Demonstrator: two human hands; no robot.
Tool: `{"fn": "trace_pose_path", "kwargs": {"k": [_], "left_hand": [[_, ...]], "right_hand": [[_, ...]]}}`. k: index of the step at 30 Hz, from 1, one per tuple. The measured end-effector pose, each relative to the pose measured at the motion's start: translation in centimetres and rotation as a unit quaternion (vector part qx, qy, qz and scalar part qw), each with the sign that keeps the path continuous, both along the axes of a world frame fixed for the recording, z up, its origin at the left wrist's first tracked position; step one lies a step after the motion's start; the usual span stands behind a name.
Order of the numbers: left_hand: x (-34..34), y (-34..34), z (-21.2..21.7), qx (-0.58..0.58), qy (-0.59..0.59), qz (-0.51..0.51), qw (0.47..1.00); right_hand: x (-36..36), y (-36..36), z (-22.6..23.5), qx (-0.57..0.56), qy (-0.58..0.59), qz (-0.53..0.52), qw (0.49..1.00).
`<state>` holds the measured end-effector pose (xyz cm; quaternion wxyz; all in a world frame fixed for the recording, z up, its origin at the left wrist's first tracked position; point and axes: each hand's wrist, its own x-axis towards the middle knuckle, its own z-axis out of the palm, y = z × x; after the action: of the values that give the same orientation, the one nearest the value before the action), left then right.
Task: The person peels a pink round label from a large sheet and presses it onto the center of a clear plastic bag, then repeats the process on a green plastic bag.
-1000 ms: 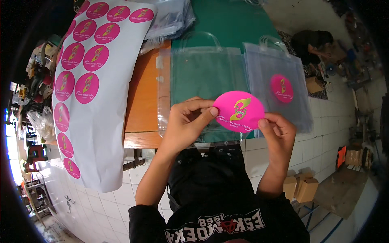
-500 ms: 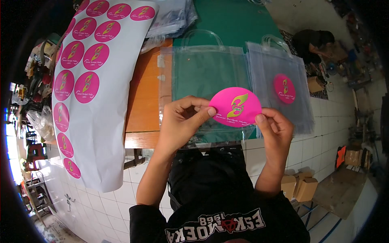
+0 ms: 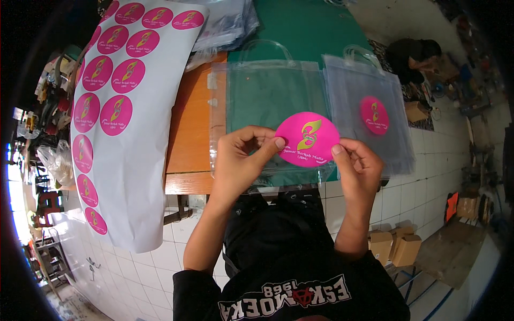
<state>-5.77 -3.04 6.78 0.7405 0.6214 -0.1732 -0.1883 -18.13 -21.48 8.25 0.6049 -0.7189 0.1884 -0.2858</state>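
Both hands pinch a round pink sticker [image 3: 307,139]: left hand [image 3: 241,160] on its left edge, right hand [image 3: 357,167] on its right. Sticker held above a clear plastic bag [image 3: 267,96] on the counter [image 3: 190,134]. Second bag [image 3: 369,107], already stickered, lies right. White sticker sheet [image 3: 128,139] lies left.

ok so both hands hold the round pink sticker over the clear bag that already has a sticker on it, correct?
Not quite. In the head view both hands, left hand and right hand, hold the pink sticker over the bare clear bag; the stickered bag lies to its right.
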Motion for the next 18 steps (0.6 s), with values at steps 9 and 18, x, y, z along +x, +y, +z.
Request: {"fn": "trace_pose_path", "kwargs": {"k": [9,18], "left_hand": [[-1.5,-0.6,0.8,0.077,-0.095,0.055,0.991],[-4.5,-0.1,1.3,0.090,-0.290,0.125,0.945]], "right_hand": [[0.7,0.6,-0.8,-0.126,0.004,-0.085,0.988],[-0.2,0.9,-0.8,-0.204,-0.025,-0.125,0.971]]}}
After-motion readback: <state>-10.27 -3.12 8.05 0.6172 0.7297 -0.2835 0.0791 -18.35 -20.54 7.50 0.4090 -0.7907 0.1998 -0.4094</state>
